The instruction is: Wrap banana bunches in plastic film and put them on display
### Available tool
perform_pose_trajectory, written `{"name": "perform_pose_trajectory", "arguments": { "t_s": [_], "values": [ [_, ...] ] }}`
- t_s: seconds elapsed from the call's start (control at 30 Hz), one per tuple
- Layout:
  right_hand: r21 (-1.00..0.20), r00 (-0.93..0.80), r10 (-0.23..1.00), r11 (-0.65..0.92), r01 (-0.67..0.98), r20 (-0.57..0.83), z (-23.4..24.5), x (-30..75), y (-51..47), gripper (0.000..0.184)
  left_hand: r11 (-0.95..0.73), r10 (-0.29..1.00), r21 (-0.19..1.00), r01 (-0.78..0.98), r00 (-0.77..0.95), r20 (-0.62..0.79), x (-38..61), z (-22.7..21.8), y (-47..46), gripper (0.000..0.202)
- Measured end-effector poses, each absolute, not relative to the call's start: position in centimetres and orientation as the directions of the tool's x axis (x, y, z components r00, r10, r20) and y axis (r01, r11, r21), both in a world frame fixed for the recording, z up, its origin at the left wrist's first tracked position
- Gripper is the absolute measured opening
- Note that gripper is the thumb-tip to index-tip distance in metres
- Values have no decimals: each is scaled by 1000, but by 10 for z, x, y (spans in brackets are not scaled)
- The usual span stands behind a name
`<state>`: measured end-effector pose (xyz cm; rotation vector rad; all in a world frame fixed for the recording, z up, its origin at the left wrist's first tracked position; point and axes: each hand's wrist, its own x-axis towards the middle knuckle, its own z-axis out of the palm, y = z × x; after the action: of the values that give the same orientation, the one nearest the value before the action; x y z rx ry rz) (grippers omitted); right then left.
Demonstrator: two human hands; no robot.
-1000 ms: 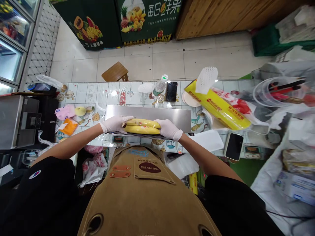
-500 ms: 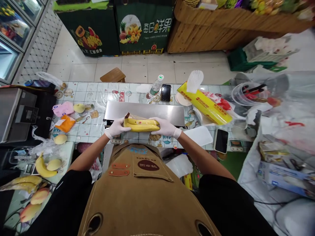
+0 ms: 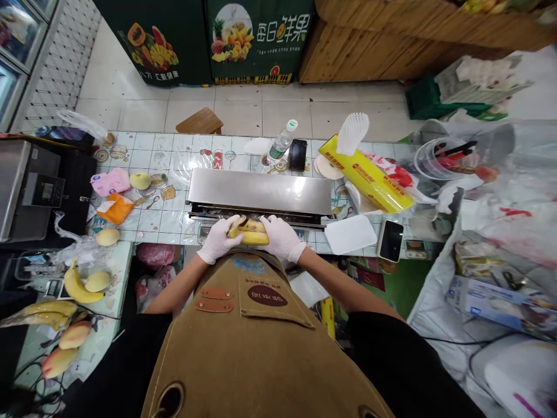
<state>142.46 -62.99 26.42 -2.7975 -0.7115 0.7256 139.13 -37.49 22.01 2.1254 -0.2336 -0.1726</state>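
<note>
A small bunch of yellow bananas [image 3: 251, 237] is held between my two white-gloved hands, close to the apron. My left hand [image 3: 219, 239] closes around the end with the dark stem. Around the other end my right hand [image 3: 281, 238] is closed, its fingers on the bananas' side. Shiny patches on the peel look like clear film, though I cannot tell for sure. Just beyond the hands lies a long, flat metal machine [image 3: 261, 191] with a dark slot along its near side.
On the tiled-pattern counter stand a water bottle [image 3: 282, 142] and a dark phone [image 3: 298, 155]. Farther right lie a yellow printed package [image 3: 369, 177], a white tray [image 3: 350, 234] and another phone [image 3: 390, 241]. At left are a scale [image 3: 43, 188], a loose banana [image 3: 80, 284] and peaches [image 3: 75, 335].
Both hands have drawn the bananas nearer to my body, off the metal machine's top. The hands are closer together, and the bananas are turned so that they look shorter.
</note>
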Motion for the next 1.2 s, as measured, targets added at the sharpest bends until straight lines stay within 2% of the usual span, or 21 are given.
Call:
{"name": "perform_pose_trajectory", "arguments": {
  "t_s": [0.13, 0.27, 0.33, 0.43, 0.5, 0.53, 0.6, 0.77, 0.83, 1.0, 1.2],
  "values": [
    [-116, 834, 371, -928, 355, -409, 245, 1399, -612, 69, -645, -232, 755, -121, 972, -42, 1361, 211, -370, 67],
    [-102, 876, 304, -953, 287, -374, 226, 1382, -608, 63, -620, -316, 775, -123, 943, -103, 1348, 220, -336, 58],
    [-114, 897, 280, -960, 256, -342, 216, 1378, -607, 61, -658, -262, 744, -114, 961, -84, 1358, 230, -313, 44],
    [-140, 923, 268, -961, 237, -275, 201, 1374, -607, 60, -846, -50, 533, 7, 995, -92, 1389, 243, -288, 34],
    [-163, 938, 268, -958, 236, -219, 189, 1370, -609, 60, -940, -2, 336, 59, 984, -179, 1413, 248, -281, 33],
    [-179, 945, 269, -955, 236, -188, 183, 1368, -610, 60, -965, -24, 259, 40, 971, -238, 1423, 250, -281, 32],
    [-219, 955, 270, -946, 239, -123, 171, 1365, -612, 60, -983, -104, 177, -46, 937, -334, 1439, 254, -284, 31],
    [-296, 970, 244, -926, 236, 7, 144, 1359, -613, 61, -976, -216, 96, -194, 866, -450, 1455, 261, -302, 28],
    [-317, 975, 222, -923, 220, 31, 137, 1359, -612, 61, -967, -256, 114, -230, 839, -480, 1458, 263, -318, 28],
    [-360, 984, 177, -917, 173, 23, 132, 1359, -608, 58, -891, -445, 316, -326, 763, -469, 1472, 262, -414, 30],
    [-303, 962, 148, -950, 74, -231, 162, 1365, -607, 39, -772, -592, 563, -296, 658, -466, 1495, 264, -581, 3]
  ]
}}
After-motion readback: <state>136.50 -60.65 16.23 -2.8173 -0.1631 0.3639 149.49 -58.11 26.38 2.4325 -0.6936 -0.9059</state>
